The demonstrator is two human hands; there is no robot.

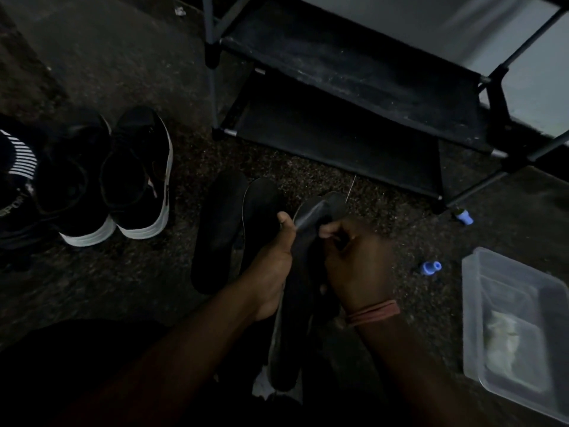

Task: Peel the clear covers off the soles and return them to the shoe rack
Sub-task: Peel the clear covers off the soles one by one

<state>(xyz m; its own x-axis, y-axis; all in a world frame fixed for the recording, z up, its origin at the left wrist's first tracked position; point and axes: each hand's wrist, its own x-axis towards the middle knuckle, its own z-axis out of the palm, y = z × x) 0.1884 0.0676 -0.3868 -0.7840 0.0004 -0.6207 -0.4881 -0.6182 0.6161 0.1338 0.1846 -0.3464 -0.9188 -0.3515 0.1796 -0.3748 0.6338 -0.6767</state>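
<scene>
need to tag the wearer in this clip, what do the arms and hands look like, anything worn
Both forearms are bare, with no sleeves in view. The left hand wears nothing visible: no ring, watch or glove. The right hand is also ungloved, but its wrist carries a thin reddish-pink band, apparently a few strands together. The dim light hides finer detail.

Dark speckled floor (308,167) carries it all: a pair of black white-soled sneakers (123,180) at left, two black insoles (221,232) flat and side by side in the middle, the black shoe rack (354,97) standing beyond, two small blue caps (431,268) and a clear plastic container (474,303) at right.
</scene>
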